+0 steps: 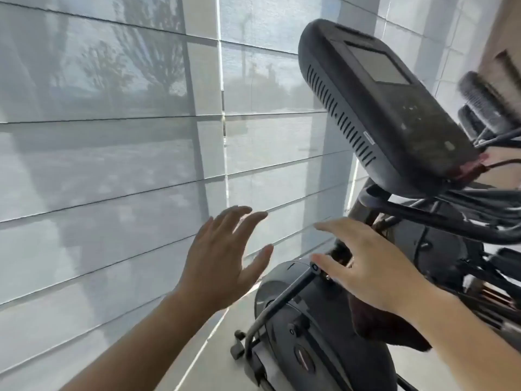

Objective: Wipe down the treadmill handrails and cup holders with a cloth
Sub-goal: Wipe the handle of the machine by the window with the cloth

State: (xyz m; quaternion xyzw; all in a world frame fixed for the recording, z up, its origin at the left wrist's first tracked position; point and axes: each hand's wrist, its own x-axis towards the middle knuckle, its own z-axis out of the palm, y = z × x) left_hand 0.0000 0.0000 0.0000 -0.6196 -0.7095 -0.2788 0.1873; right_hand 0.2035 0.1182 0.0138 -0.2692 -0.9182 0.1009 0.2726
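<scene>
A black exercise machine fills the right side, with its console (394, 114) tilted up and dark curved handrails (456, 213) below it. My left hand (222, 258) hovers in the air left of the machine, fingers spread, holding nothing. My right hand (369, 263) is stretched flat over the machine's body (307, 320), fingers and thumb apart, near a grey strut (284, 300). A dark maroon cloth (386, 328) shows just under my right wrist. It seems to rest on the machine, and its contact with my hand is hidden. No cup holder can be made out.
Translucent window blinds (112, 136) cover the wall ahead and to the left, close behind the machine. Grey floor (214, 359) shows below. A ribbed black grip (479, 100) and several cables (479, 198) crowd the far right.
</scene>
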